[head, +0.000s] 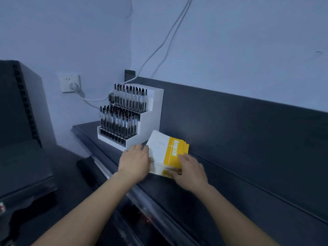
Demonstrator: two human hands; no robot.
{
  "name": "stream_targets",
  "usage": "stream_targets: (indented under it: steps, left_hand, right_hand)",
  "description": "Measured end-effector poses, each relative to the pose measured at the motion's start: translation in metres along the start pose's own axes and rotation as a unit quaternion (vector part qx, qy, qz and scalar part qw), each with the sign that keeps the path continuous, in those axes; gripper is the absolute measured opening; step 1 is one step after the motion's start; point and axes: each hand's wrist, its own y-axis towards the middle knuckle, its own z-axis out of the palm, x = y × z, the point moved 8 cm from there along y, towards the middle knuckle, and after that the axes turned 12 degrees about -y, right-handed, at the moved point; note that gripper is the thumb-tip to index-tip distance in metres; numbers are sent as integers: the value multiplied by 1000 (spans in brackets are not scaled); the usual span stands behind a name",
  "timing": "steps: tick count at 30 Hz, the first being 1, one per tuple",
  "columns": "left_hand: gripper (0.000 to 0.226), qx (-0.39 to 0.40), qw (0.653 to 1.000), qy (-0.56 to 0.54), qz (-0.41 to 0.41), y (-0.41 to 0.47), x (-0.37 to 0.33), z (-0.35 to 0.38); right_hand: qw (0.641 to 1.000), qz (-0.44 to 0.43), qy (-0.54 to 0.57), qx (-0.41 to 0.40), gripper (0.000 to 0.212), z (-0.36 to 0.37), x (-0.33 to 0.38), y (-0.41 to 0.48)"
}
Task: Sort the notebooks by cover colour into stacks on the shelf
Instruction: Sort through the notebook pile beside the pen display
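Stack: the notebook stack [166, 150] lies on the dark shelf [230, 174], just beside the white pen display rack [152, 110]; its top cover is white and yellow.
Left hand [134, 157]: fingers fairly straight, pressing the stack's left edge.
Right hand [190, 167]: fingers curled over the near right corner, gripping it.
Risk: the far edges are fanned, so an uneven squeeze could likely slide the upper notebooks off; a shove leftward could knock the rack.
Count: one stack, one cover colour showing, one rack, two hands; the number of notebooks cannot be told.

White lettering runs along the yellow band atop the notebook stack [166, 150], too blurred to read, as are the labels on the pens [122, 110].
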Motion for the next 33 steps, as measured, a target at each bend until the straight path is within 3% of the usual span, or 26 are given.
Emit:
stream_targets:
  steps: [4,8,13,16,20,23,31,33]
  left_hand:
    - [38,39,998,-50,2,35,15,20]
    - [39,74,981,-174,-33,59,29,36]
    - [34,44,957,-265,-107,68,58,34]
    - [35,56,951,-280,-116,66,60,37]
    - [38,47,936,-319,-143,64,58,35]
    - [34,45,918,-354,-175,60,67,36]
    - [33,13,884,-410,-224,48,73,34]
    - [29,35,845,-476,-243,43,71,40]
  right_hand:
    - [999,18,23,44,83,15,6,26]
    - [998,-14,9,58,73,17,23,37]
    - [997,-24,69,40,78,18,32,45]
    - [999,8,37,38,92,22,26,48]
    - [999,-6,18,30,75,22,27,48]
    - [998,-16,63,19,65,15,26,45]
    - [985,2,173,0,72,3,20,38]
    - [983,0,183,-3,71,3,19,36]
